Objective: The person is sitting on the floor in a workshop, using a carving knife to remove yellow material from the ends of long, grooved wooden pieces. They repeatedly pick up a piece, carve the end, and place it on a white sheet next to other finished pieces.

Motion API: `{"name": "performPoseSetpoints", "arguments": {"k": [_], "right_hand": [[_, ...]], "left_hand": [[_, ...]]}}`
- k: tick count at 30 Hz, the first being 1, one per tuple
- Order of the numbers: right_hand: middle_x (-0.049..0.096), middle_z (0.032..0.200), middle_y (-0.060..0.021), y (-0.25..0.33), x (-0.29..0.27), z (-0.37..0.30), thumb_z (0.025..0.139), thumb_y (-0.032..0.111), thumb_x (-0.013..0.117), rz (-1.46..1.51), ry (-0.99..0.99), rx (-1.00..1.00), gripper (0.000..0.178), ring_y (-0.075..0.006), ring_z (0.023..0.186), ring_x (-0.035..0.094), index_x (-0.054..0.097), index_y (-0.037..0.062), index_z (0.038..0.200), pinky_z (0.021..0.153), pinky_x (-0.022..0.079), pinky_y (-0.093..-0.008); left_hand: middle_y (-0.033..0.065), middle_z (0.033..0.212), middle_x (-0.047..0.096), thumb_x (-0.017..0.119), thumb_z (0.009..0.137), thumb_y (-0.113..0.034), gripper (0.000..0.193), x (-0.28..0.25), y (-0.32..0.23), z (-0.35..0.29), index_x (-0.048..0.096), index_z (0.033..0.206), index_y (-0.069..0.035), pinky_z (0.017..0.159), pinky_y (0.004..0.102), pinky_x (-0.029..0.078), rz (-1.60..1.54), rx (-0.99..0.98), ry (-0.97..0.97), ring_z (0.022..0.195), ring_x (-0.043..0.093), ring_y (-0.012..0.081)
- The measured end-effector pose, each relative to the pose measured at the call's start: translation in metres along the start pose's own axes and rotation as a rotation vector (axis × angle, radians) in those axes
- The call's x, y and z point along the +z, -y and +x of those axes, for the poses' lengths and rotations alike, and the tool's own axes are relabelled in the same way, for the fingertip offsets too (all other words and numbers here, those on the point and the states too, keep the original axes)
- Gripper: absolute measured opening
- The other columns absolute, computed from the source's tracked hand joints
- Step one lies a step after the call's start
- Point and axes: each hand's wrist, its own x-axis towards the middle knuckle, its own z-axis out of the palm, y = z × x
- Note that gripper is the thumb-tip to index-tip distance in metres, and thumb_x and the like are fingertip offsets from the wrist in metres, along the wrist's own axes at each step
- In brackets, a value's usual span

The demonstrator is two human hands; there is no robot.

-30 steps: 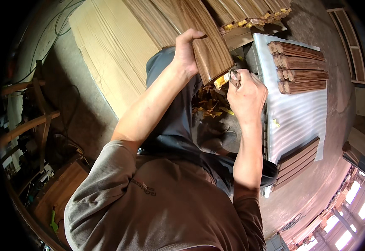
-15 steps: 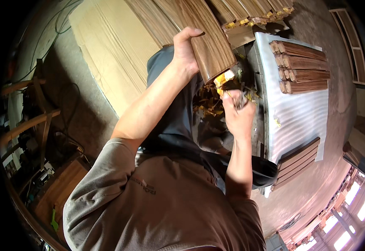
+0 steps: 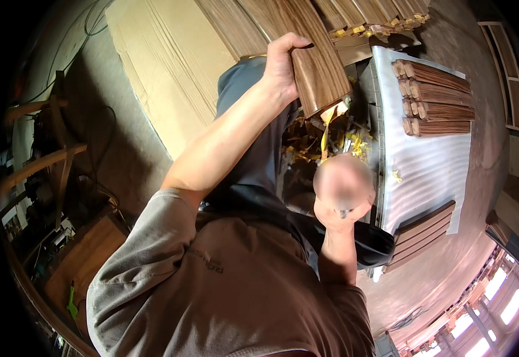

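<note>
My left hand (image 3: pixel 283 65) is closed over the long edge of a brown wood-grain board (image 3: pixel 322 77), its thumb lying on the top face. Yellow tape with whitish scraps (image 3: pixel 334 112) clings to the board's near end. From there a thin yellow tape strip (image 3: pixel 325 137) stretches down to my right hand (image 3: pixel 343 190), which is closed, with its fingers blurred. A small dark metal tip (image 3: pixel 344 213) pokes out below that hand; the rest of that object is hidden. Torn yellow tape pieces (image 3: pixel 307 143) lie heaped under the board's end.
More boards (image 3: pixel 372 15) with taped ends lie at the top. Flat cardboard (image 3: pixel 152 65) spreads to the left. On the right, a pale foam-covered surface (image 3: pixel 429 172) bears bundled wooden pieces (image 3: pixel 438 98) and a stack of brown slats (image 3: pixel 423 235). A wooden frame (image 3: pixel 63 154) stands at far left.
My right hand has pulled back toward my body, away from the board's end, drawing the yellow strip out long. My left hand still grips the board; the whole view has shifted slightly.
</note>
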Motion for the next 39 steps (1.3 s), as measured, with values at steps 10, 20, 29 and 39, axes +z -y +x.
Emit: {"name": "performPoseSetpoints", "arguments": {"k": [10,20,29,39], "right_hand": [[0.060,0.070,-0.0097,-0.038,-0.074,-0.012,0.095,0.013,0.065,0.430,-0.504,0.367,0.021,-0.0142,0.066,0.057,0.057,0.0006,0.079,0.065,0.047,-0.0282],[0.068,0.080,-0.0210,-0.091,-0.052,-0.016,0.095,0.028,0.066,-0.584,0.033,0.669,0.025,-0.0334,0.071,0.069,0.072,0.0050,0.103,0.068,0.052,-0.0413],[0.064,0.063,-0.0055,-0.075,-0.028,-0.008,0.085,0.036,0.079,-0.291,-0.105,0.727,0.036,-0.0162,0.057,0.061,0.066,0.0026,0.084,0.057,0.048,-0.0311],[0.061,0.067,-0.0147,-0.035,0.017,0.028,0.080,0.005,0.075,-0.090,-0.058,0.307,0.012,-0.0340,0.061,0.063,0.063,0.0015,0.081,0.057,0.050,-0.0385]], "left_hand": [[0.0199,0.107,0.064,0.059,0.075,-0.025,0.052,-0.003,-0.005,-0.003,0.055,0.118,0.004,0.091,0.0488,0.052,-0.028,-0.016,0.032,0.097,0.063,0.0331],[0.0207,0.114,0.062,0.059,0.077,-0.023,0.054,-0.008,-0.008,0.001,0.052,0.124,0.003,0.096,0.0495,0.050,0.050,0.051,0.018,0.105,0.061,0.0336],[0.0216,0.115,0.063,0.059,0.075,-0.023,0.056,-0.007,-0.007,0.001,0.052,0.124,0.004,0.097,0.0502,0.050,0.102,0.037,0.063,0.106,0.061,0.0354],[0.0215,0.114,0.065,0.058,0.075,-0.024,0.055,-0.009,-0.007,0.003,0.055,0.123,0.003,0.097,0.0514,0.051,0.088,0.013,0.085,0.106,0.063,0.0355]]}}
